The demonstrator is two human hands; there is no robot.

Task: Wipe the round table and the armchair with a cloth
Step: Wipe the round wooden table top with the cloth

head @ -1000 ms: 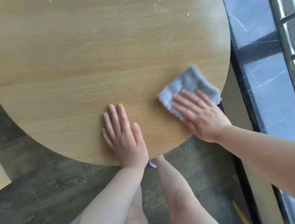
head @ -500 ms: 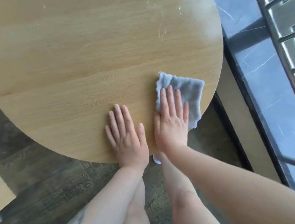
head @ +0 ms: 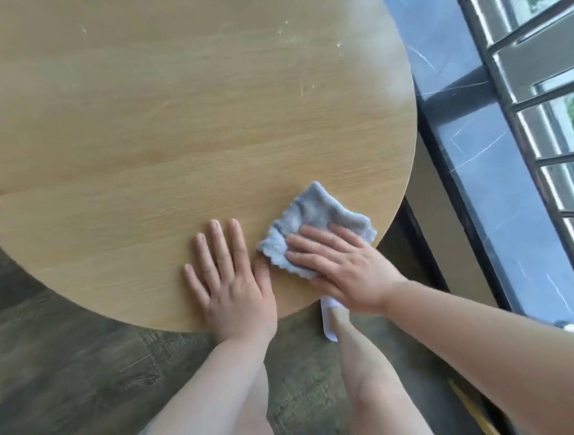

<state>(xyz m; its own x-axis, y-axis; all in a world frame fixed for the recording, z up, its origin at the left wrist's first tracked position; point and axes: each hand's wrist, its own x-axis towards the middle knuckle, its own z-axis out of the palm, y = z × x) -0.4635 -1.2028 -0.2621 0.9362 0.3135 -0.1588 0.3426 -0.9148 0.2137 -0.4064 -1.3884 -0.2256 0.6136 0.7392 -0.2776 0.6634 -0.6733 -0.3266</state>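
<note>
The round wooden table (head: 169, 130) fills most of the head view. A folded grey cloth (head: 313, 222) lies near its front right edge. My right hand (head: 344, 267) presses flat on the cloth with straight fingers pointing left and up. Flat on the bare wood just left of the cloth rests my left hand (head: 229, 283), fingers spread, its thumb close to the cloth's edge. A few pale scratch marks (head: 303, 89) show on the far right of the tabletop. No armchair is in view.
A dark marble window sill (head: 473, 154) runs along the right, with metal window bars (head: 546, 128) beyond it. Dark wood-pattern floor (head: 49, 356) lies below the table. My bare legs (head: 367, 382) stand close to the table's front edge.
My right hand has swung the cloth from the right edge toward my left hand and back a little, turning its fingers leftward. My left hand has stayed flat in place.
</note>
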